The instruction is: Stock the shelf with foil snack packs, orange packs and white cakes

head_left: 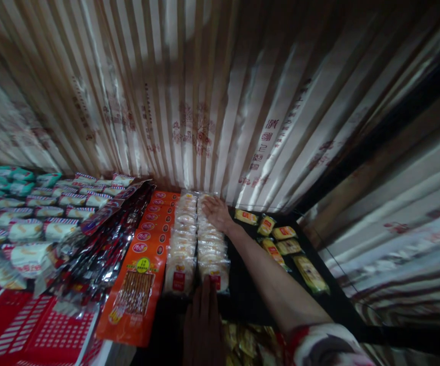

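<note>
**Hands on two rows of clear snack packs**

Head view. Snack packs cover a dark worktop (243,295) that runs back to a wall of striped, shiny sheeting (205,101) with faded red print. Two rows of clear packs (197,239) with pale round cakes inside lie side by side down the middle, overlapping from front to back.

The right hand (217,212) reaches along the far end of the right-hand row, palm down and fingers spread flat on the last packs near the wall; it grips nothing. Its bare forearm crosses the worktop from a patterned red and white sleeve (319,343) at the lower edge.

The left hand (203,325) lies at the near end of the same rows, fingers straight and close together, tips touching the front packs with red labels. It also holds nothing.

Just left of the clear packs lies a row of orange packets (144,264), the nearest one showing brown sticks through a window. Further left are dark foil packets (101,239), then white packs with red and blue trim (33,223), and green packs (6,178) at the far left. A red and white patterned box (33,330) fills the lower left corner. Right of the forearm, a few yellow packs (281,244) lie scattered and apart from each other.
</note>
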`<act>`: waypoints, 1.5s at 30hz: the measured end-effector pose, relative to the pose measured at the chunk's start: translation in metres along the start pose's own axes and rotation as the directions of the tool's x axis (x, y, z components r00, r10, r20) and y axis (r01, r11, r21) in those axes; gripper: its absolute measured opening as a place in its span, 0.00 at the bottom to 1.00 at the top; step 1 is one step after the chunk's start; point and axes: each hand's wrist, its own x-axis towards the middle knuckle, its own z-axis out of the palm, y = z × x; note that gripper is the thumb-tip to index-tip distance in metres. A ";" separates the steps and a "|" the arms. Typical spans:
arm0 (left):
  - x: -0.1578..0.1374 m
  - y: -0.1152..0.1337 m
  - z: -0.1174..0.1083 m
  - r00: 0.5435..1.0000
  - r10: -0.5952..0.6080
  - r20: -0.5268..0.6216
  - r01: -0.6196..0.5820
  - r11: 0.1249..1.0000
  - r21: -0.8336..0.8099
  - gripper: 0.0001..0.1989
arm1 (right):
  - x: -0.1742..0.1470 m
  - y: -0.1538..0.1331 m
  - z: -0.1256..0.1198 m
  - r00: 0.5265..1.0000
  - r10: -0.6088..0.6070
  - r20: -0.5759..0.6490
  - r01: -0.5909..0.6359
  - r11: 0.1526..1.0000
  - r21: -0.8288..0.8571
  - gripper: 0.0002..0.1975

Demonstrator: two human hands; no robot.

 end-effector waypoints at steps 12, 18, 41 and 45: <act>-0.008 -0.011 -0.027 0.989 0.130 0.069 -0.123 0.987 -0.100 0.27 | -0.212 0.004 -0.034 0.764 0.375 -0.525 -0.041 0.840 0.541 0.15; -0.044 -0.004 -0.030 0.947 0.254 0.195 -0.174 0.919 -0.353 0.22 | -0.331 0.011 -0.005 0.845 0.528 -0.082 -0.449 0.785 0.426 0.18; -0.074 0.011 -0.038 0.875 -0.076 0.479 0.452 0.486 -0.748 0.19 | -0.348 -0.034 -0.012 0.910 0.361 0.201 -0.413 0.770 0.486 0.13; -0.066 0.001 -0.039 0.823 -0.165 0.543 0.566 0.316 -0.762 0.21 | -0.336 -0.050 -0.012 0.906 0.319 0.278 -0.400 0.432 0.808 0.15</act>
